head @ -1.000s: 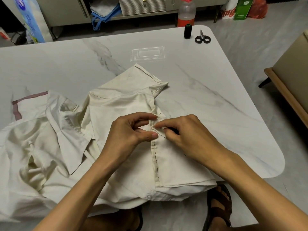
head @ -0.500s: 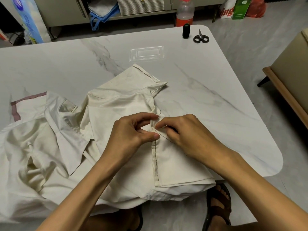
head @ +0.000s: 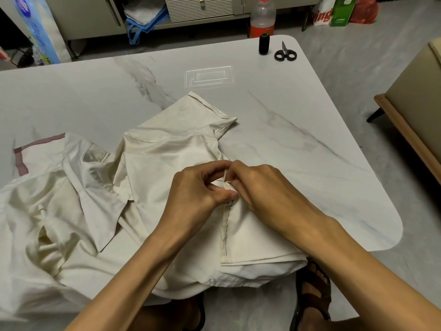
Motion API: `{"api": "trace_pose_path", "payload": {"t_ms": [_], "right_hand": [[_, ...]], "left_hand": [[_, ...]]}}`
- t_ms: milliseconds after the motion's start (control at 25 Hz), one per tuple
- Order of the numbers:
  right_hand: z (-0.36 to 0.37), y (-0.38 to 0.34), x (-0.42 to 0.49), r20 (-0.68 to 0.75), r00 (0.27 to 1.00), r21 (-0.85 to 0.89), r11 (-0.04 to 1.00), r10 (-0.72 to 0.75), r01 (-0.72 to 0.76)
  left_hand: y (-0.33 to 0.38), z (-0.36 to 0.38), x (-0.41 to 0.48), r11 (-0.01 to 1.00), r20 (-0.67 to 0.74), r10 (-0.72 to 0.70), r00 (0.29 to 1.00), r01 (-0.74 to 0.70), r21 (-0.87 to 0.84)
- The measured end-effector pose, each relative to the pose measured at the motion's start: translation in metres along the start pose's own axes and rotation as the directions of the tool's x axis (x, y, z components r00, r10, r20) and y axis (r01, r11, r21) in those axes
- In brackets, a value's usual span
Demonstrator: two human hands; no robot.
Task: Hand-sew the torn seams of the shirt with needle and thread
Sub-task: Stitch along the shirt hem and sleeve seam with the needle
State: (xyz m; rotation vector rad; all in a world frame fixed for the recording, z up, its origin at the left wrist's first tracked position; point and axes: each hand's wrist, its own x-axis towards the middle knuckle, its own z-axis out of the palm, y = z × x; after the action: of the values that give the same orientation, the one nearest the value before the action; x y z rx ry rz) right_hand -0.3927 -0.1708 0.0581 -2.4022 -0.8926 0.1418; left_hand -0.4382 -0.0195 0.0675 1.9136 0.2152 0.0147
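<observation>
head view: stitches [head: 226, 232] run up from the hem [head: 260, 260]; left hand [head: 198, 191] pinches shirt [head: 152, 168], right hand [head: 261, 187] pinches needle [head: 228, 181]; little seems left to sew.

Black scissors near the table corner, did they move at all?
No. The small black-handled scissors lie just as close to the right of the black thread spool as before.

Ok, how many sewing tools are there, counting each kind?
black thread spool: 1
scissors: 1
needle: 1, pinched by the right hand at the shirt seam
Total: 3
</observation>
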Motion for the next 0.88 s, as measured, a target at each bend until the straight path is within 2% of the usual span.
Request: {"api": "trace_pose_path", "payload": {"t_ms": [120, 200, 360, 480, 600, 680, 760, 840, 880], "right_hand": [[-0.002, 0.002, 0.0, -0.09, 0.993, 0.223, 0.974, 0.071, -0.049], [-0.004, 0.002, 0.001, -0.14, 0.986, 0.281, 0.958, 0.094, -0.051], [-0.005, 0.001, 0.0, -0.156, 0.987, 0.211, 0.977, 0.035, -0.001], [-0.003, -0.003, -0.002, -0.153, 0.988, 0.153, 0.987, -0.03, 0.054], [-0.004, -0.001, 0.0, -0.159, 0.987, 0.191, 0.981, -0.001, 0.031], [-0.008, 0.003, 0.001, -0.209, 0.975, 0.262, 0.965, 0.069, -0.012], [-0.014, 0.004, 0.002, -0.247, 0.949, 0.415, 0.906, 0.195, -0.078], [-0.019, 0.003, 0.003, -0.21, 0.924, 0.611, 0.781, 0.32, -0.131], [-0.02, 0.003, 0.003, -0.176, 0.918, 0.697, 0.703, 0.356, -0.139]], "left_hand": [[-0.001, -0.002, 0.004, 0.999, -0.007, -0.048, 0.999, 0.048, -0.016], [0.0, -0.003, 0.004, 0.998, 0.003, -0.067, 0.998, 0.067, 0.001], [0.007, 0.002, 0.001, 0.998, 0.027, -0.058, 0.998, 0.057, 0.03], [0.012, 0.005, -0.003, 0.995, 0.057, 0.045, 0.997, -0.05, 0.088], [0.015, 0.006, -0.002, 0.989, 0.022, 0.076, 0.997, -0.079, 0.127], [0.014, 0.002, 0.0, 0.997, -0.069, 0.066, 0.995, -0.064, 0.04], [0.009, -0.005, 0.004, 0.994, -0.193, 0.015, 0.981, -0.036, -0.106], [0.003, -0.006, 0.007, 0.966, -0.246, -0.095, 0.965, 0.029, -0.258], [0.001, -0.003, 0.008, 0.933, -0.205, -0.165, 0.965, 0.085, -0.349]]}}
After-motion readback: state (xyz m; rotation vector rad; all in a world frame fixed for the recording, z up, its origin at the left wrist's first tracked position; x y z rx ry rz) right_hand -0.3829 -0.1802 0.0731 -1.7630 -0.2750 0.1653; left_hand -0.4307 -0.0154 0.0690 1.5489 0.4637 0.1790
